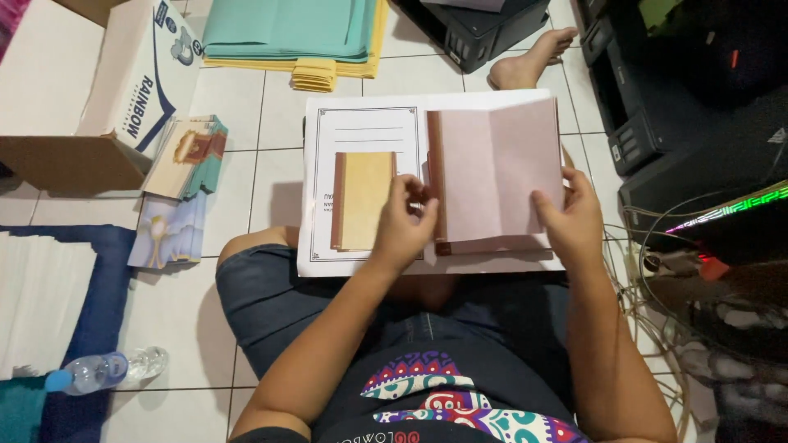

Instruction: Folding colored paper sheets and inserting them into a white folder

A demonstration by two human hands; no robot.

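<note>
even, soft indoor light falls from above, bright on the white tiled floor (271, 107) and the large white printed sheet (361, 131), which look slightly washed out. the left hand (402, 230) casts only a faint shadow on the sheet. the right side, around the black machines (698, 107), sinks into dim shade, broken by a glowing green and red light strip (730, 209). focus is fairly sharp at centre; edges soften and bend a little.

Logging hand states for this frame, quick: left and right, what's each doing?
Left hand: fingers curled on the left edge of the pink folded sheet.
Right hand: gripping that sheet's right edge, thumb on top.
</note>
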